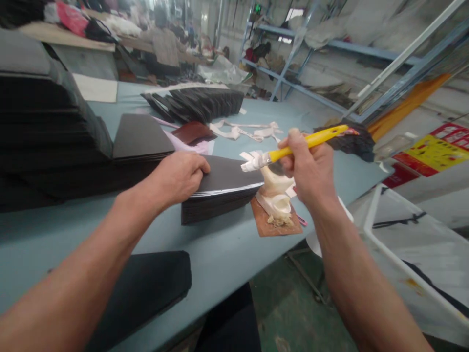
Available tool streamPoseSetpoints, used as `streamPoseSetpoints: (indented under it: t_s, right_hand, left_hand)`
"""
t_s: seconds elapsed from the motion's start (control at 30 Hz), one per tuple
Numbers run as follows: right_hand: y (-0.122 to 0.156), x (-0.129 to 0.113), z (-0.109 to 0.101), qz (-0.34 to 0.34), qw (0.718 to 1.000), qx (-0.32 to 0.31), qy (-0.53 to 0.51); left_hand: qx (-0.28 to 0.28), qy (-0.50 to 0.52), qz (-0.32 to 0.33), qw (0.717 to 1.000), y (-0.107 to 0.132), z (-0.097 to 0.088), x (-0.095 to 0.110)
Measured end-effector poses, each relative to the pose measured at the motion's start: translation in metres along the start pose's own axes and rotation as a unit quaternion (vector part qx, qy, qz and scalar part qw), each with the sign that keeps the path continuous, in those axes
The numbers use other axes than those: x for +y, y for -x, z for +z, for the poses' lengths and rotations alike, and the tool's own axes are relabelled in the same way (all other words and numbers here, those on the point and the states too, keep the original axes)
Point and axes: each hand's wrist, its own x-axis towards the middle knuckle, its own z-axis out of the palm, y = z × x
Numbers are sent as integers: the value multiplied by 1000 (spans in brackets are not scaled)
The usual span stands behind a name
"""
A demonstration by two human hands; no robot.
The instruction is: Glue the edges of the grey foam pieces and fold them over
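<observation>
Hiding the middle of the yellow brush point(276, 154), the right grip point(308, 159) wraps around it; whether the white-coated bristles point(252, 162) touch the stack of dark panels point(227, 174) is unclear. A taller black pile point(44, 122) is cut off at 9 o'clock. The bristles lie at 9 o'clock from the right grip; the stack extends toward 3 o'clock from the left grip point(183, 176), resting there, any pinch impossible to tell.
</observation>
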Motion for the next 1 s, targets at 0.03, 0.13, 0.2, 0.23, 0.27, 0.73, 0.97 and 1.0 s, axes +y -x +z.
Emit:
streamPoseSetpoints:
  t_s: [0.03, 0.13, 0.2, 0.23, 0.27, 0.73, 0.97, 1.0]
  right_hand:
    - [-3, 0, 9, 3, 1000, -1, -18]
    - [-13, 1, 37, 15, 997, -18, -70]
    - [-20, 0, 53, 25, 995, -42, -90]
    - [-24, -1, 61, 28, 994, -56, -95]
    - [-28, -2, 68, 29, 992, -69, -99]
    - [-58, 3, 125, 30, 975, -213, -61]
    - [-62, 13, 136, 21, 972, -226, -55]
    - [-62, 15, 137, 21, 972, -227, -55]
  left_hand:
    - [7, -4, 15, 1000, 4, 2, 3]
    - [53, -16, 63, 996, 17, 8, 11]
    - [67, -36, 88, 993, 25, 11, 16]
    - [70, -45, 98, 992, 28, 12, 19]
    - [64, -53, 99, 992, 30, 13, 22]
    - [112, 8, 3, 994, 36, 31, 33]
    - [71, 19, 17, 997, 34, 21, 33]
    - [67, 19, 17, 997, 34, 21, 33]
